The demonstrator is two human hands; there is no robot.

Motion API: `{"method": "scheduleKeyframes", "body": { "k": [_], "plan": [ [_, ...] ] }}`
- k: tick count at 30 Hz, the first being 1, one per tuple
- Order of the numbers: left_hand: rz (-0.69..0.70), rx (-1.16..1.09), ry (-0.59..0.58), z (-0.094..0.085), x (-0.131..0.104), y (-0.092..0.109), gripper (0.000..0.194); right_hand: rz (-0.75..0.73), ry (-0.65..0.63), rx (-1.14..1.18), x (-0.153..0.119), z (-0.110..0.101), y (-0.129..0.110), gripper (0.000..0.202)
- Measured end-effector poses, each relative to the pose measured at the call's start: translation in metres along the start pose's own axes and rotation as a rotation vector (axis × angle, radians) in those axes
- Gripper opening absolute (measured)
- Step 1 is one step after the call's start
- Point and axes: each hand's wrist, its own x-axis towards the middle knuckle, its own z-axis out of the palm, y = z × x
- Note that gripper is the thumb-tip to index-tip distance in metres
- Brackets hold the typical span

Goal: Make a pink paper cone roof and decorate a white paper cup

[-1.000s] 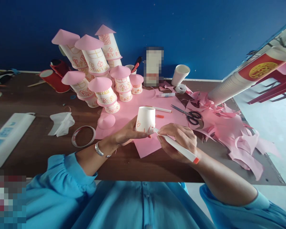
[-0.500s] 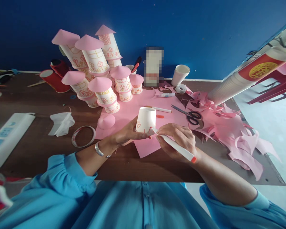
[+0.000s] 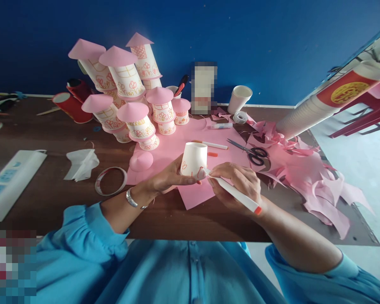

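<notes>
My left hand (image 3: pixel 170 176) grips a white paper cup (image 3: pixel 194 157) from the left, its thumb along the lower edge. Red flower outlines show on the cup's side. In my right hand (image 3: pixel 237 185) is a white felt-tip marker with a red end (image 3: pixel 240 200), its tip against the cup's lower right side. A pink paper sheet (image 3: pixel 196 198) lies beneath the hands. Behind the cup rest a second marker (image 3: pixel 218 145), an orange cap (image 3: pixel 212 154) and black-handled scissors (image 3: pixel 256 155).
Towers of decorated cups with pink cone roofs (image 3: pixel 133 114) stand at the back left. A tape roll (image 3: pixel 110 181) lies left of my left hand. Pink paper scraps (image 3: pixel 304 169) and a long stack of cups (image 3: pixel 316 105) are on the right. A lone cup (image 3: pixel 240 99) stands near the wall.
The marker tip has shifted slightly up and right on the cup, and the red line there is a little longer. The cup and my left hand have stayed put.
</notes>
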Motion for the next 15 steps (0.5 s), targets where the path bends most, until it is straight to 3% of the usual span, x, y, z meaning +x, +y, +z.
{"method": "scheduleKeyframes", "body": {
  "k": [9, 15],
  "plan": [
    [0.007, 0.015, -0.011, 0.0021, -0.0001, 0.0027, 0.052, -0.005, -0.001, -0.021, 0.0011, -0.0004, -0.0003, 0.014],
    [0.007, 0.029, 0.042, 0.0079, 0.0006, 0.0071, 0.056, 0.004, 0.018, -0.025, 0.0036, -0.0016, -0.0014, 0.015]
  ]
}}
